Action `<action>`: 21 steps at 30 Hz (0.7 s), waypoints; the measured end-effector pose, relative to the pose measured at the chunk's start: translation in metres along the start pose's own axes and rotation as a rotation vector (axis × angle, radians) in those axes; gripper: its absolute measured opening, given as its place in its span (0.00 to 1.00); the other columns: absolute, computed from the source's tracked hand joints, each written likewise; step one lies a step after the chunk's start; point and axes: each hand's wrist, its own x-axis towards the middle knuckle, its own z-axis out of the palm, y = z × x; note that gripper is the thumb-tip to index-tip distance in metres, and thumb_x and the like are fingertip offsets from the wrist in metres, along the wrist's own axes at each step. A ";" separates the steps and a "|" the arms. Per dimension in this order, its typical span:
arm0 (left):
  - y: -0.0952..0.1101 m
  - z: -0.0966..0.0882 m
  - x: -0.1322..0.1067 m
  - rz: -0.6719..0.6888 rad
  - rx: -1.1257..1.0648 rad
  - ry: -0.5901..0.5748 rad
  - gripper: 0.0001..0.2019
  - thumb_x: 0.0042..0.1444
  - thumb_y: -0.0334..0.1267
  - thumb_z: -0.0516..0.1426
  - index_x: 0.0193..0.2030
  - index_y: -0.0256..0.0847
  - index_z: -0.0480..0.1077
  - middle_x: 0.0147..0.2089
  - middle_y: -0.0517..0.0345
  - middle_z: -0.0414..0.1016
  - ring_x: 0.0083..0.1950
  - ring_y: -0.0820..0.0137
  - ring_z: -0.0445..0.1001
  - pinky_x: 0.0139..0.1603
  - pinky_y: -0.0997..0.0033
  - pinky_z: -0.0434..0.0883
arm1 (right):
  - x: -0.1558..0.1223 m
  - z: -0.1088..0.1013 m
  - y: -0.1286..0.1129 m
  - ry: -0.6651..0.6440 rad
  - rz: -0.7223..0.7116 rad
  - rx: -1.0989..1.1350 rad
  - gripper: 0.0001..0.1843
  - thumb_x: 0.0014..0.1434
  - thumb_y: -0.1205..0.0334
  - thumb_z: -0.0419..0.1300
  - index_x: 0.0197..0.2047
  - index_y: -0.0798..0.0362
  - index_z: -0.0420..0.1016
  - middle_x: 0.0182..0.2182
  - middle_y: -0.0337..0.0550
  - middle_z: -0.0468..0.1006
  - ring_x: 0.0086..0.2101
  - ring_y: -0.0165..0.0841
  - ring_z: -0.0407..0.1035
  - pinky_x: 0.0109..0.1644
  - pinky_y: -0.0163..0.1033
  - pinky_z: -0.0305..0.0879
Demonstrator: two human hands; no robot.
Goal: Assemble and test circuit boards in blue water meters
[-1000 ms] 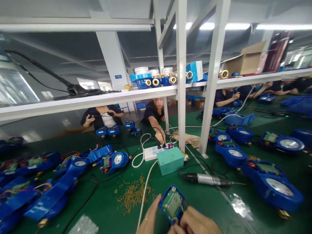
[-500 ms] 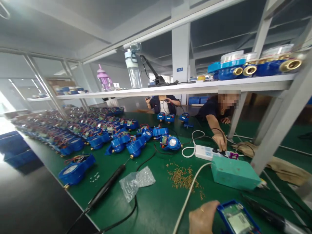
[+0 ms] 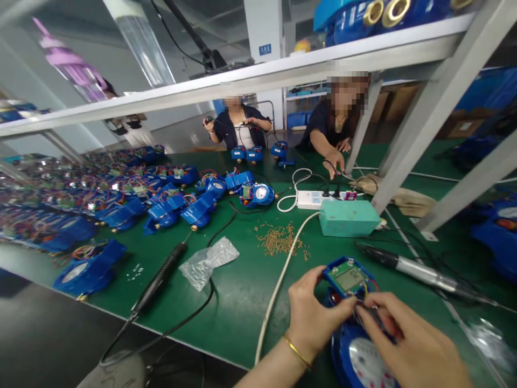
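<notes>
A blue water meter [image 3: 340, 353] stands before me at the lower right, with its round dial partly behind my right hand. Its upper housing is uncovered and shows a green circuit board with a display [image 3: 349, 279]. My left hand [image 3: 313, 310] is closed around the side of this housing, its thumb across the lower edge. Red and yellow wires [image 3: 367, 289] come off the board near my fingertips. My right hand [image 3: 416, 339] is closed in a pinch just below the board; something dark is between its fingers, too hidden to name.
Small brass screws [image 3: 278, 240] lie in a loose pile beyond my left hand. Electric screwdrivers [image 3: 422, 272] [image 3: 161, 277], a plastic bag [image 3: 208, 264], a teal box [image 3: 349, 218] and a power strip [image 3: 310, 200] are on the green table. Meters crowd the left; a co-worker's hand [image 3: 334, 161] reaches the strip.
The view has tilted and shifted right. My right hand has come into view at the meter, whose dial now shows. My left hand still holds the housing, now nearer the middle of the view.
</notes>
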 end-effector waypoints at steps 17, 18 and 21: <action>-0.006 -0.002 0.001 0.255 0.155 0.010 0.26 0.48 0.37 0.68 0.54 0.35 0.71 0.51 0.47 0.80 0.51 0.60 0.79 0.55 0.61 0.76 | 0.008 -0.001 0.013 -0.331 0.314 0.418 0.17 0.68 0.49 0.52 0.36 0.49 0.75 0.26 0.37 0.78 0.26 0.32 0.73 0.28 0.31 0.67; -0.006 -0.002 0.001 0.277 0.163 0.014 0.26 0.48 0.36 0.68 0.55 0.35 0.71 0.51 0.47 0.80 0.51 0.60 0.79 0.55 0.61 0.76 | 0.007 0.000 0.013 -0.330 0.308 0.427 0.17 0.68 0.49 0.52 0.36 0.50 0.75 0.26 0.37 0.77 0.27 0.32 0.73 0.29 0.31 0.67; -0.008 -0.001 0.001 0.317 0.183 0.027 0.27 0.46 0.34 0.68 0.55 0.35 0.71 0.51 0.48 0.80 0.51 0.60 0.80 0.54 0.61 0.77 | 0.006 0.001 0.012 -0.321 0.251 0.438 0.15 0.69 0.52 0.51 0.37 0.50 0.73 0.27 0.37 0.76 0.28 0.31 0.72 0.31 0.30 0.66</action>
